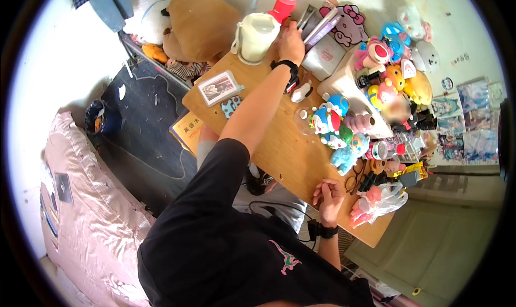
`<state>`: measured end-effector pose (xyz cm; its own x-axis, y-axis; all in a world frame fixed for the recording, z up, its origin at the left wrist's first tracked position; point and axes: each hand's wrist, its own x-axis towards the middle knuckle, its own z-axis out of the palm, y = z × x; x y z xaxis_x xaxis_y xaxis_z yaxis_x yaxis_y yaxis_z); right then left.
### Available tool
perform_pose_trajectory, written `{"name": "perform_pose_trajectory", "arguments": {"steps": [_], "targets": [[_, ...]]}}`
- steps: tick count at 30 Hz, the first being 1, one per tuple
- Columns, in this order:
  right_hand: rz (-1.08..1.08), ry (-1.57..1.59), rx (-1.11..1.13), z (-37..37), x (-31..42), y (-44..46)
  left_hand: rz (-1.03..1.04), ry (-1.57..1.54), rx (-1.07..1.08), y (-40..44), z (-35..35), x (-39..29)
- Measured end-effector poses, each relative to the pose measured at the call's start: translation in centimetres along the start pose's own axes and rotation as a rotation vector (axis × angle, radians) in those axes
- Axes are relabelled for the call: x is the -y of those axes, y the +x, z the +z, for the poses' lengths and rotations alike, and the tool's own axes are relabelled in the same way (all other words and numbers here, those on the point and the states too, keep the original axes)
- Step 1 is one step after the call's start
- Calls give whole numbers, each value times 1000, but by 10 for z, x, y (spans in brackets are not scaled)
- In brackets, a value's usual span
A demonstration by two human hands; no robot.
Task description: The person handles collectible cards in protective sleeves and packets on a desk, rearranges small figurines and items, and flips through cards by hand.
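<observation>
My left hand (291, 45) reaches to the far end of the wooden desk (279, 140). Its fingers are bent together beside a cream lidded cup (258, 38) and a red and white bottle (284, 5); whatever they grip is too small to make out. Close by, purple-edged books or folders (322, 29) stand upright over a white box (324, 57). Near the desk's front edge rests my right hand (329, 197), fingers loosely curled and apart, nothing visible in it. Black-handled scissors (352, 182) and a plastic bag with a pink doll (376, 202) lie beside that hand.
Several plush toys and figurines (344, 124) crowd the desk along the wall. A framed picture card (219, 88) lies at the left corner. Below are a yellow book (187, 129), a dark bin (105, 117) and a pink-covered bed (97, 199). A large brown plush (201, 25) sits behind.
</observation>
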<state>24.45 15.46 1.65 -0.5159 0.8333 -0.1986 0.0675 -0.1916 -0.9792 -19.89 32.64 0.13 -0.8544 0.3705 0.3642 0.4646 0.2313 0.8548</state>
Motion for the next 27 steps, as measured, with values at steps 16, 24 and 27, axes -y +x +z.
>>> {"name": "perform_pose_trajectory", "arguments": {"steps": [16, 24, 27], "targets": [[-12, 73, 45, -2, -7, -1, 34, 15, 73, -1, -25, -7], [-4, 76, 78, -4, -4, -1, 147, 215, 278, -14, -77, -50], [-1, 107, 96, -3, -5, 0, 225, 234, 384, -32, -123, -80]]}}
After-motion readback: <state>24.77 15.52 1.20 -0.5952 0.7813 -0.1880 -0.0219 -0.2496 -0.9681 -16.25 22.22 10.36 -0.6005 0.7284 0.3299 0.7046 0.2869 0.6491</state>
